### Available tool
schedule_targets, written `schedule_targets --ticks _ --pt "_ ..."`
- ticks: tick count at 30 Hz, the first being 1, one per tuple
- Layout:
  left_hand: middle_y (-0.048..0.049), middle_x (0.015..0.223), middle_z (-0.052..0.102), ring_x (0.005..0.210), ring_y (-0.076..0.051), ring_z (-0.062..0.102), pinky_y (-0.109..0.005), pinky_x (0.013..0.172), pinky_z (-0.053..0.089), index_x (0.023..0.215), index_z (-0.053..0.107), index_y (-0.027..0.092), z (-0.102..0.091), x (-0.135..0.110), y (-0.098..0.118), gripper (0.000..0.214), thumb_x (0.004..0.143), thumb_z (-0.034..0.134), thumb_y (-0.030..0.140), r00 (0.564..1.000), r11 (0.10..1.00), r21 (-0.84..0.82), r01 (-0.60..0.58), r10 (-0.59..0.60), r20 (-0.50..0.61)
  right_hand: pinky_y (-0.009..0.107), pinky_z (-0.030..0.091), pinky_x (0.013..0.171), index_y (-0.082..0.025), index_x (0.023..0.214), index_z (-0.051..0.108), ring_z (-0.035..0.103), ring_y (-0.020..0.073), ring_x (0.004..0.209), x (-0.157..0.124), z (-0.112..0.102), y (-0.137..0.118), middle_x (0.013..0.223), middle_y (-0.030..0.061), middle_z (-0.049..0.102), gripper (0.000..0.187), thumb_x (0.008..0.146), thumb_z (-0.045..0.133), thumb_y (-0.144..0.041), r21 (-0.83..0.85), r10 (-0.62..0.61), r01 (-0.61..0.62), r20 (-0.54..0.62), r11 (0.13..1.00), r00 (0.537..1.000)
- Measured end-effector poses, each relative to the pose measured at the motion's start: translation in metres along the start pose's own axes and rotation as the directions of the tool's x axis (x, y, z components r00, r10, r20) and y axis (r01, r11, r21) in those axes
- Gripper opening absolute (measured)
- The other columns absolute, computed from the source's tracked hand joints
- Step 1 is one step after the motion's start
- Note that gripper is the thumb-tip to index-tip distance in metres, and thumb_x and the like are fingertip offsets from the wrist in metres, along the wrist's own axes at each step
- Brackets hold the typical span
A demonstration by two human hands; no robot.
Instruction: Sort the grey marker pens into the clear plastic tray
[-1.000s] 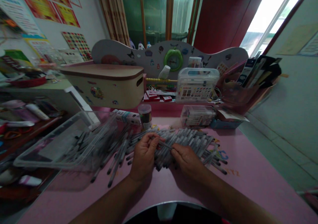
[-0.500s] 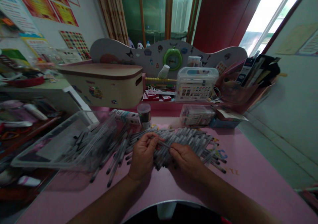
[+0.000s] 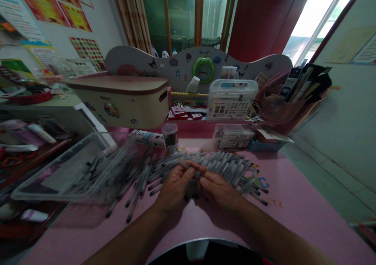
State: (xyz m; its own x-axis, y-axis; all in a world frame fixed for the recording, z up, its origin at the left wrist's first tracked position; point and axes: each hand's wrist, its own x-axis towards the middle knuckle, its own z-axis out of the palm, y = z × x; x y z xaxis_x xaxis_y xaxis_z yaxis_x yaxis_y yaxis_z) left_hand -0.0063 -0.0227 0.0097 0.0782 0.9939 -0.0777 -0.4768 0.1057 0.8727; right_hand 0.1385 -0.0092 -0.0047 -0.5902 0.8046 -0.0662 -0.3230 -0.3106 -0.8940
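My left hand [image 3: 175, 182] is closed with thumb and fingers pinching a pale, translucent pen [image 3: 184, 163], whose one end sticks out up and to the left past the fingers. Close beside it, my right hand [image 3: 219, 187] is also closed, its thumb and forefinger pinched at the pen's other end; the fingers hide that part. Both hands are just above the near edge of a wide heap of clear pens [image 3: 226, 165] with dark tips. More loose pens [image 3: 142, 181] lie left of my left hand, beside a clear plastic bin [image 3: 44, 194] with pens and dark slim parts in it.
Behind the heap on the pink table [image 3: 293, 214] stand a clear cup [image 3: 169, 134], a small printed box [image 3: 149, 138] and a clear case [image 3: 233, 136]. A lidded cream storage box [image 3: 126, 106] and a handled clear case [image 3: 232, 102] are farther back. A dark round-edged thing [image 3: 229, 253] is nearest me.
My hands have come closer together. The pen, stretched between them before, now slants with one end showing above my left fingers. The heap looks unchanged.
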Motion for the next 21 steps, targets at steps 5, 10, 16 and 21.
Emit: schedule_targets --ticks 5,10,16,21 --pt "-0.0044 0.087 0.072 0.087 -0.018 0.068 -0.032 0.082 0.053 0.086 0.059 0.019 0.002 -0.004 -0.008 0.018 0.083 0.069 0.033 0.998 1.0 0.001 -0.024 0.024 -0.056 0.025 0.043 0.068 -0.018 0.104 0.068 0.055 0.0133 0.068 0.002 0.0 0.007 0.077 0.0017 0.061 0.036 0.079 0.072 -0.044 0.108 0.012 -0.018 0.061 0.994 0.998" --pt "-0.004 0.086 0.072 0.085 -0.017 0.068 -0.032 0.083 0.053 0.087 0.059 0.019 0.0 -0.005 -0.008 0.019 0.083 0.069 0.034 0.998 0.999 0.021 -0.043 0.044 -0.049 0.024 0.041 0.06 -0.016 0.095 0.071 0.049 0.0109 0.059 0.001 -0.002 0.001 0.07 0.0001 0.058 0.038 0.078 0.073 -0.051 0.018 0.005 -0.006 0.058 1.0 0.998" --pt "-0.0026 0.081 0.07 0.074 -0.014 0.066 -0.026 0.07 0.052 0.087 0.058 0.019 0.0 -0.005 -0.003 0.02 0.083 0.069 0.034 0.996 0.997 0.061 -0.048 0.052 -0.068 0.027 0.043 0.07 -0.016 0.098 0.07 0.054 0.0131 0.071 0.002 -0.004 0.009 0.082 0.0038 0.061 0.035 0.086 0.065 -0.048 -0.068 -0.023 0.027 0.069 0.997 0.997" --pt "-0.0005 0.075 0.067 0.071 -0.015 0.065 -0.025 0.065 0.051 0.088 0.053 0.02 0.001 -0.003 0.007 0.021 0.082 0.068 0.033 0.997 0.996 0.069 -0.06 0.063 -0.039 0.027 0.043 0.069 -0.017 0.098 0.067 0.053 0.0135 0.071 -0.001 0.0 0.008 0.08 0.003 0.061 0.034 0.091 0.057 -0.048 -0.138 -0.01 0.014 0.026 0.99 1.0"
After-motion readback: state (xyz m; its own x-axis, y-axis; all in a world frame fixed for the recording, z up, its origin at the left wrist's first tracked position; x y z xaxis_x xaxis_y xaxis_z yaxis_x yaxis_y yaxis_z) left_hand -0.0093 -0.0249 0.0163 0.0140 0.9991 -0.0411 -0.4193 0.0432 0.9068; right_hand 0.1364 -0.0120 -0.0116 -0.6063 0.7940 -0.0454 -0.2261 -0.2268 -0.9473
